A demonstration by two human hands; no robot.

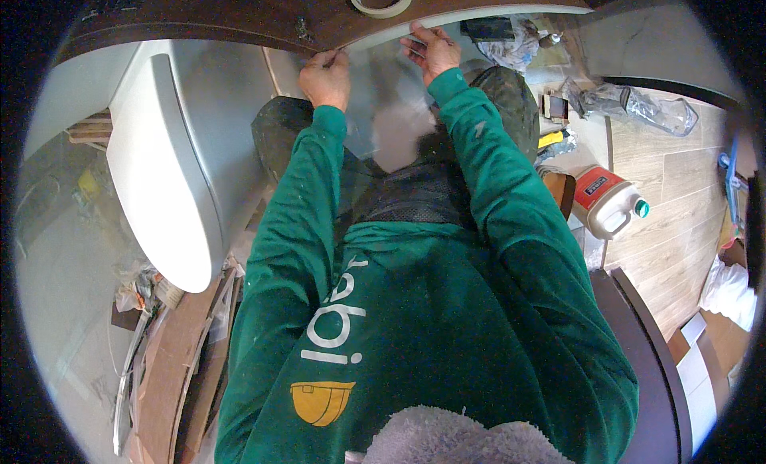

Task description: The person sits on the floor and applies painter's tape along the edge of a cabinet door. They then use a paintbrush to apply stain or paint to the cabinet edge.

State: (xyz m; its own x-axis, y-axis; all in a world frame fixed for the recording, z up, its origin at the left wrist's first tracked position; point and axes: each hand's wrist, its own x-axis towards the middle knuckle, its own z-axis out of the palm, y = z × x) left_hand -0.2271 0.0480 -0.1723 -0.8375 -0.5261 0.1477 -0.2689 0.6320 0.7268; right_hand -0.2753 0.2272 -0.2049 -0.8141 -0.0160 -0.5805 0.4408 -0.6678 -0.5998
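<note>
A pale strip (487, 15) runs along the near edge of a dark brown panel (199, 21) at the top. My left hand (325, 79) is closed in a pinch at the left end of this strip, its fingertips partly hidden. Farther right, my right hand (435, 52) touches the strip with one fingertip, the other fingers loosely apart below it. On the panel above and between my hands lies a roll of cream masking tape (381, 12). Both arms reach forward in green sleeves, over my dark trouser legs.
To the left stands a smooth white rounded fixture (155, 177), with brown board offcuts (171, 368) below it. On the right are a jug with a red label (604, 201), a clear plastic bottle (662, 111) and a yellow-handled tool (550, 139), beside wood-look flooring (670, 177).
</note>
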